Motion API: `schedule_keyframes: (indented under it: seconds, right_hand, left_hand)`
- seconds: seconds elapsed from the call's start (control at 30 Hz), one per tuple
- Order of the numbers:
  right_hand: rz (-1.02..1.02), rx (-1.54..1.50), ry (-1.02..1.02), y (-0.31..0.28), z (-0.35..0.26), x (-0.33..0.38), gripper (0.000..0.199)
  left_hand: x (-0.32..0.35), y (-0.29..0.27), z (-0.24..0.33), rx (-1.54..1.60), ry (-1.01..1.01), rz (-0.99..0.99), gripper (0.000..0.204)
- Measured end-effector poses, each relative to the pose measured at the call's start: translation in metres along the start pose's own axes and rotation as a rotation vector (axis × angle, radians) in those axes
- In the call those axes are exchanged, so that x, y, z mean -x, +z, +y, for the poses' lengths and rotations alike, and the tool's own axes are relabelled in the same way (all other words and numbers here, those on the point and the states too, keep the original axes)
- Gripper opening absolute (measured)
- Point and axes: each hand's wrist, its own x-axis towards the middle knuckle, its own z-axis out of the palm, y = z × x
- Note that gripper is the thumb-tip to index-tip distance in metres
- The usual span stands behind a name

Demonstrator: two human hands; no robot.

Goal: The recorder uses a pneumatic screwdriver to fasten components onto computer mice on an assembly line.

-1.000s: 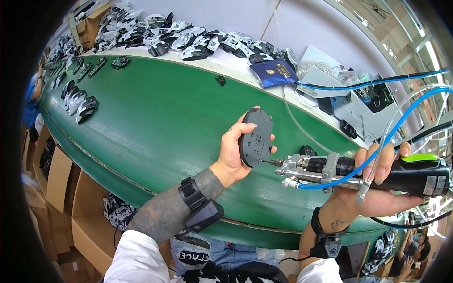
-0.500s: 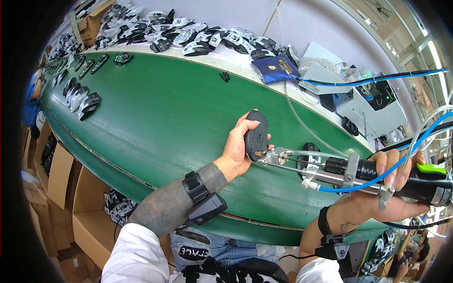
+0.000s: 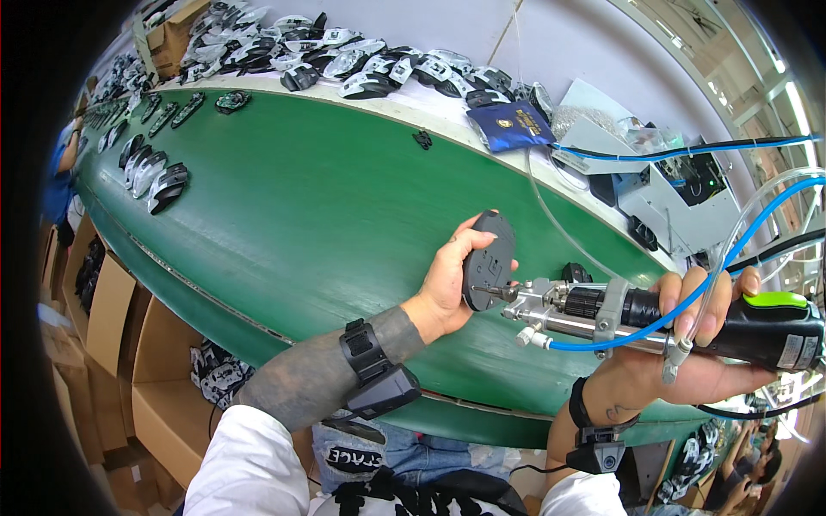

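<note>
My left hand [image 3: 446,277] is wrapped round a black computer mouse [image 3: 492,249], held above the green work surface [image 3: 301,206] with its underside facing the tool. My right hand [image 3: 695,301] grips a power screwdriver [image 3: 757,334] with a black body and a bright green lever. Its metal nose points left, and the thin bit reaches the lower part of the mouse's underside. Whether the bit sits in a screw hole, I cannot tell. A blue hose [image 3: 654,331] and a clear tube run along the tool. Behind the nose, another mouse [image 3: 576,272] lies mostly hidden.
Black-and-white mouse shells [image 3: 370,77] are heaped along the white ledge, beside a blue pouch [image 3: 512,126]. An opened white machine [image 3: 688,193] stands at the back right, with cables overhead. Several shells [image 3: 148,176] lie far left. Cardboard boxes [image 3: 163,378] and a person [image 3: 62,176] are at left.
The screwdriver's nose has pulled back along its rod, so the tool body sits nearer the mouse. My left hand and the mouse have shifted slightly right in view.
</note>
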Motion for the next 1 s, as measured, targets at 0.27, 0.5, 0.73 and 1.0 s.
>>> schedule_keyframes:
  seconds: [0.27,0.5,0.73,1.0]
  right_hand:
    - [-0.100,-0.054,0.037,0.003,-0.003,-0.005,0.068]
    - [0.039,0.332,0.157,-0.004,-0.016,-0.023,0.083]
    - [0.355,0.638,0.034,-0.017,-0.023,0.004,0.075]
    - [0.372,1.066,-0.266,-0.063,0.007,0.068,0.054]
  left_hand:
    - [-0.001,0.002,-0.004,-0.081,0.023,0.030,0.044]
    - [-0.011,-0.040,0.009,-1.918,0.772,-0.242,0.047]
    - [-0.017,-0.032,-0.004,-1.726,0.559,-0.169,0.050]
    - [0.004,-0.048,0.131,-2.015,1.026,0.140,0.036]
